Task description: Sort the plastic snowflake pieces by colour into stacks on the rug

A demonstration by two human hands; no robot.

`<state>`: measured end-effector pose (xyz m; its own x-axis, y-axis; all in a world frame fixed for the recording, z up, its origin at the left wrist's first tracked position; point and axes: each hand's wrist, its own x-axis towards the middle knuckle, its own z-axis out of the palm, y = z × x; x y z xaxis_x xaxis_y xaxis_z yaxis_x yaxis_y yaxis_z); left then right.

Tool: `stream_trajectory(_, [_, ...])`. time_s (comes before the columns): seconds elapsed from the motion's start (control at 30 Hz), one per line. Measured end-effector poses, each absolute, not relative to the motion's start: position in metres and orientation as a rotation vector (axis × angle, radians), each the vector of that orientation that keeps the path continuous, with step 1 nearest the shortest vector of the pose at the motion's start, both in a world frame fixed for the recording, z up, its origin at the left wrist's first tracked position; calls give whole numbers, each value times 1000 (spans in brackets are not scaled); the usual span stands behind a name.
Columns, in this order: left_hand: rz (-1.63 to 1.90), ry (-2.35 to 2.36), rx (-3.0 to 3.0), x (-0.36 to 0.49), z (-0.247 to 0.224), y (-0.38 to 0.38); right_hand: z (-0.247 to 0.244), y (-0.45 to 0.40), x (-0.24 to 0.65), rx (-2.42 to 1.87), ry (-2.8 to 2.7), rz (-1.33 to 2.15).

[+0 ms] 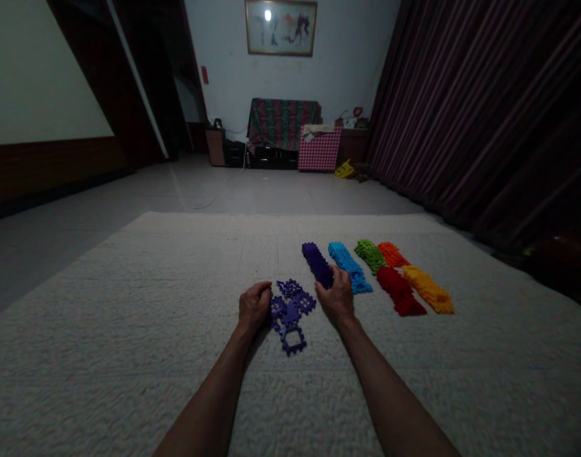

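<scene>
Near the middle of a pale quilted mat (pixel 128 330), several loose purple toothed tiles (pixel 291 313) lie in a small heap, one of them a frame with a square opening. My left hand (pixel 255 306) rests at the heap's left edge, its fingers curled in; whatever they may hold is hidden. To the right, my right hand (pixel 338 295) has its thumb and fingers closed around the near end of a row of stacked purple tiles (pixel 313 257). A light blue row of tiles (pixel 347 261) lies just beyond that hand.
Farther right on the mat are green (pixel 370 255), orange (pixel 392 254), red (pixel 399 291) and yellow tile rows (pixel 428 290). Past the mat's far edge is a tiled floor (pixel 271 190), with a cloth-covered cabinet (pixel 283 120) by the wall. Dark curtains (pixel 442 95) hang along the right.
</scene>
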<state>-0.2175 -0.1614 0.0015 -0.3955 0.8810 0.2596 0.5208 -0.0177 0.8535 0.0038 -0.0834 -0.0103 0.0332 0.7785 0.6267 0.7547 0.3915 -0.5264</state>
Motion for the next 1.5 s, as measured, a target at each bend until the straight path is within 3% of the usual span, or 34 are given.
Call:
stream_trajectory(0.5, [1445,1868,1421,-219,-4,-159,1,-95,-1,-1235,-1674,64])
stream_trajectory(0.7, [1612,1632,1133,-225,-13,-154,1,-120,-9,-1067,-1892,338])
stream_trajectory(0.87, [1669,1425,906,-229,-7,-158,-8,-140,-13,-1109,-2025,279])
stream_trajectory(1.27, [1197,1749,1911,-223,-1,-210,-13,-152,-10,-1143,-2048,192])
stream_trajectory(1.5, [1170,1774,2014,-222,-1,-212,-14,-156,-1,-1047,-1948,381])
